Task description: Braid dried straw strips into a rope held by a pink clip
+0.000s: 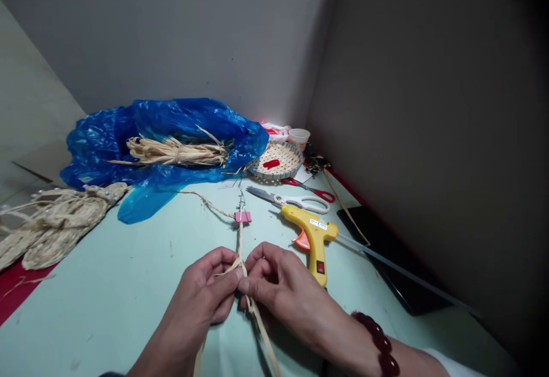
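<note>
A pale straw braid [241, 241] runs toward me from a pink binder clip [242, 217] on the table. My left hand [211, 285] is closed, pinching the strands at the lower end of the braid. Just to its right, my right hand [281, 285] also pinches the strands, thumb nearly touching the left thumb. Loose straw strands [262, 331] hang below both hands toward the table edge. Beyond the clip, a thin finished length of braid [210, 202] curves away to the left.
A yellow glue gun [311, 234], white-handled scissors [291, 201] and red-handled scissors [317, 191] lie right of the clip. Behind are a blue plastic bag [103, 142] with a straw bundle [180, 153], a woven basket [291, 165] and a cup [299, 137]. Woven straw slippers [64, 234] lie left.
</note>
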A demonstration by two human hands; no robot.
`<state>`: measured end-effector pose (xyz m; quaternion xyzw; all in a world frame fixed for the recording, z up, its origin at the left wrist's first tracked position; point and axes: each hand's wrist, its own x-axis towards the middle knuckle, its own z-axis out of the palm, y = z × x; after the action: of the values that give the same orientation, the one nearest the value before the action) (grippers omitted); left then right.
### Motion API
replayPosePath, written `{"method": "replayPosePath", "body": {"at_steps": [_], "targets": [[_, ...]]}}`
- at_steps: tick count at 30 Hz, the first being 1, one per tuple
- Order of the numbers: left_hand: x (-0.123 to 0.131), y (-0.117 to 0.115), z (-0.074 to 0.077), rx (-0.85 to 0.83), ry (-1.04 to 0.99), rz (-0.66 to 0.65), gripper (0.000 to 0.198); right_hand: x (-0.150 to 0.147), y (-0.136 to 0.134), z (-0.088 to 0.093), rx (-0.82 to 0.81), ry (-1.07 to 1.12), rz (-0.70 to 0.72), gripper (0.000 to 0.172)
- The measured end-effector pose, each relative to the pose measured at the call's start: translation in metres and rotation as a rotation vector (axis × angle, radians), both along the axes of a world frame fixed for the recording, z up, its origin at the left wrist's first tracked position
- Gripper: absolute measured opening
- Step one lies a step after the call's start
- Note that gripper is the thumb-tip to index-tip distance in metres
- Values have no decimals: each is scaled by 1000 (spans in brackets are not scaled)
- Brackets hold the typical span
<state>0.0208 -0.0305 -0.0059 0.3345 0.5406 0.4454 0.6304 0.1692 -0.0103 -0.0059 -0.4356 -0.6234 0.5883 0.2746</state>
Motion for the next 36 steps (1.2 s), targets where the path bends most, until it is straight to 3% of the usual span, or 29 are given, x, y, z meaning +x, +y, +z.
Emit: {"method": "replayPosePath", "body": {"at_steps": [11,22,28,36], "targets": [[-1,-1,2,23,56,62,25,1,2,8,343,-287,48,13],[-11,-4,8,-67,81,7,26,-4,2,8,286,-257,51,11],[-13,-4,10,73,337,-21,22,-2,5,9,255,-213,63,11],[-11,-6,12,69,225,24,24,0,3,8,283,-213,59,10]]}}
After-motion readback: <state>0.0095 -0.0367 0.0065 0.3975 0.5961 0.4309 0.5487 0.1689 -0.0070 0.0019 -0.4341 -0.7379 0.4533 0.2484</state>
